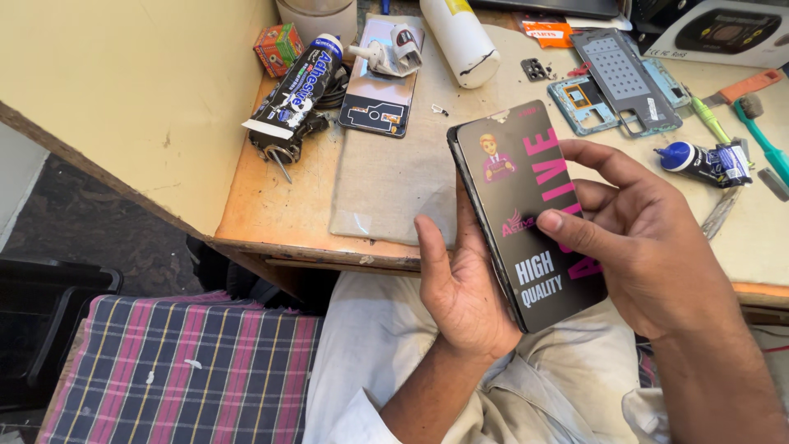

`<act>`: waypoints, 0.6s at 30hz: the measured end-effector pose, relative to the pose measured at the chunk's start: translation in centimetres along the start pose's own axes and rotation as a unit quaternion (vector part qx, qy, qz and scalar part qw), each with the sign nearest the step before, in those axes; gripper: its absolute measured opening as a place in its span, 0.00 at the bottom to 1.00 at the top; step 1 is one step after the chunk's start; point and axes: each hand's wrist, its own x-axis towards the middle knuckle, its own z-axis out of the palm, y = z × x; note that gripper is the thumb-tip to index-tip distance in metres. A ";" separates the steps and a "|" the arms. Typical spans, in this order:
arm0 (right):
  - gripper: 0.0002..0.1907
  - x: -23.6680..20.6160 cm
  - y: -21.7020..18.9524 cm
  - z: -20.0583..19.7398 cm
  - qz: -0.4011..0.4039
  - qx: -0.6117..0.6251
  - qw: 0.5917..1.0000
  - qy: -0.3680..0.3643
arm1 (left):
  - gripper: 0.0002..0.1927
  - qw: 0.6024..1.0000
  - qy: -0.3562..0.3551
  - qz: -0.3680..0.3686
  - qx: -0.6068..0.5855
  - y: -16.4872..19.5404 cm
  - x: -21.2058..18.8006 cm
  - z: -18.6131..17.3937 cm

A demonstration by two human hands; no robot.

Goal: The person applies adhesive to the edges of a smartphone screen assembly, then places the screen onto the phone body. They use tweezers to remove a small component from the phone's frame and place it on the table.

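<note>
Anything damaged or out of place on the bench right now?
Yes: a blue phone frame lies stripped open beside its grey back cover. Both hands, left hand and right hand, hold the black phone panel, which looks intact.

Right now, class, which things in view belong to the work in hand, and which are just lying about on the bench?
In hand:
black phone screen panel, held by left hand and right hand

Lying about:
glue tube
second glue tube
phone frame
white bottle
grey mat
green toothbrush
</note>
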 end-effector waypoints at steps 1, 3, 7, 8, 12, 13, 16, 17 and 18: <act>0.32 0.0 0.0 0.1 0.005 -0.006 1.000 0.013 | 0.51 1.000 0.000 0.000 0.000 0.0 0.0 0.0; 0.32 0.0 -0.1 0.2 0.009 -0.014 0.999 0.029 | 0.51 1.000 -0.002 0.001 0.001 -0.1 0.0 0.0; 0.32 -0.1 0.0 0.3 0.005 -0.006 1.000 0.028 | 0.51 1.000 -0.010 -0.003 -0.015 -0.3 0.1 -0.1; 0.32 -0.1 0.1 0.2 0.005 -0.002 1.000 0.026 | 0.51 1.000 -0.012 -0.004 -0.021 -0.3 0.0 -0.2; 0.32 -0.1 0.8 -0.2 0.011 -0.008 0.999 0.031 | 0.50 1.000 -0.008 -0.006 -0.025 -0.5 -0.1 -0.5; 0.32 -0.1 1.0 -0.3 0.014 -0.007 0.999 0.032 | 0.50 1.000 -0.005 -0.003 -0.025 -0.6 -0.2 -0.5; 0.31 0.1 1.5 -0.6 -0.008 -0.002 1.000 0.009 | 0.50 1.000 0.001 0.001 -0.014 -0.5 -0.1 -0.5; 0.31 0.2 1.7 -0.7 -0.017 -0.001 1.000 -0.001 | 0.50 1.000 0.008 -0.001 -0.013 -0.5 -0.1 -0.5; 0.31 0.2 1.8 -0.7 -0.017 -0.001 1.000 -0.001 | 0.50 1.000 0.014 -0.003 -0.012 -0.5 0.0 -0.6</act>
